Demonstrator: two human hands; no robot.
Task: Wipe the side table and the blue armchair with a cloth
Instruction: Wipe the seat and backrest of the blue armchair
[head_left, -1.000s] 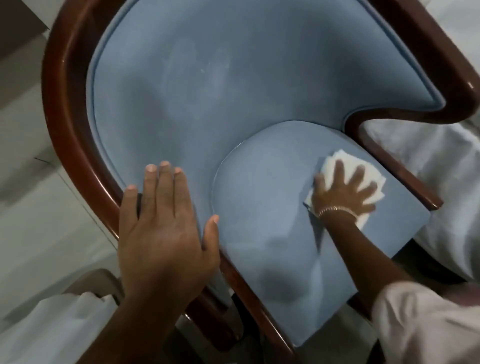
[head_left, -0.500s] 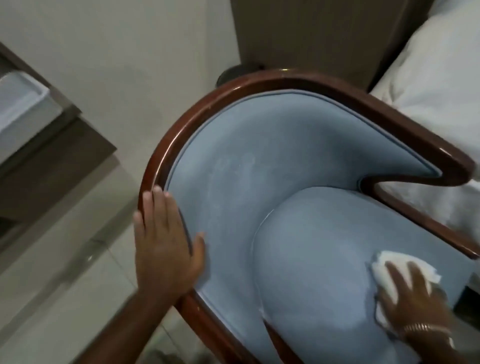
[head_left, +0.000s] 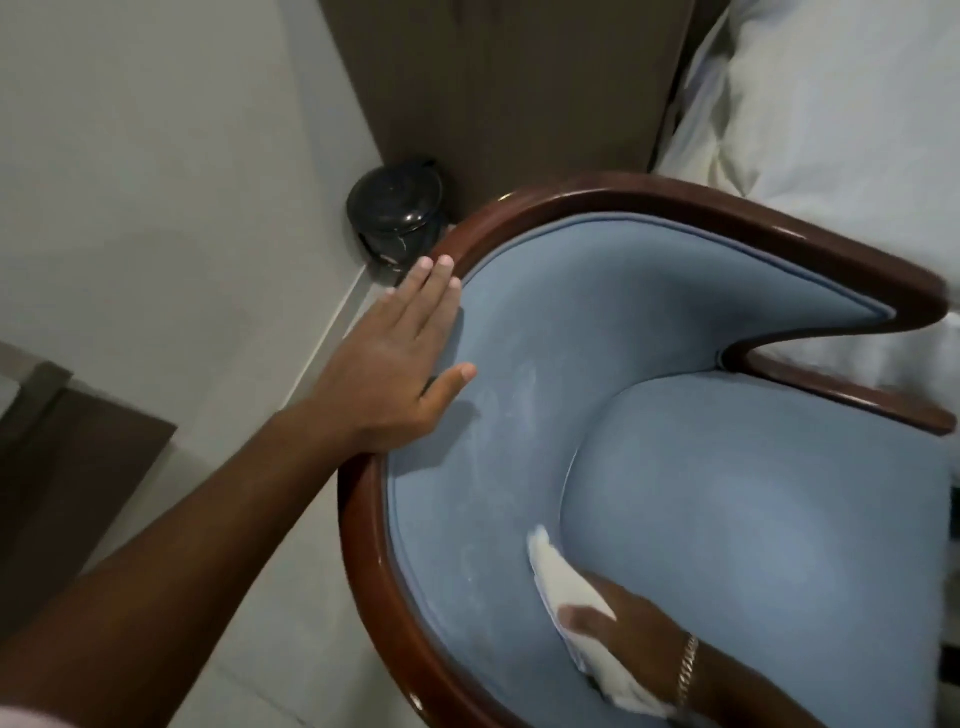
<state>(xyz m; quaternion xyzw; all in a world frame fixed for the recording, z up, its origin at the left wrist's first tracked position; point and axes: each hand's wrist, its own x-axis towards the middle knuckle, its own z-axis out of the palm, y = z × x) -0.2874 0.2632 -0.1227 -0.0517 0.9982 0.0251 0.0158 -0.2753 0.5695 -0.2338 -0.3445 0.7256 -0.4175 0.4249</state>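
The blue armchair (head_left: 675, 332) with a glossy dark wood frame fills the right half of the view. My left hand (head_left: 395, 358) lies flat and open on the curved wooden rim and the blue backrest, fingers pointing up. My right hand (head_left: 628, 629), with a bracelet on the wrist, presses a white cloth (head_left: 566, 587) into the crease between the seat cushion and the left side of the backrest. Part of the cloth is under the hand. No side table is clearly in view.
A small black bin (head_left: 397, 213) stands on the floor behind the chair, by a dark wood panel (head_left: 498, 78). White bedding (head_left: 831, 114) lies at the right. A dark piece of furniture (head_left: 67, 457) sits at the left edge on pale floor tiles.
My right hand has slid the cloth from the seat's right side across to the left crease of the cushion. My left hand has shifted further up along the rim.
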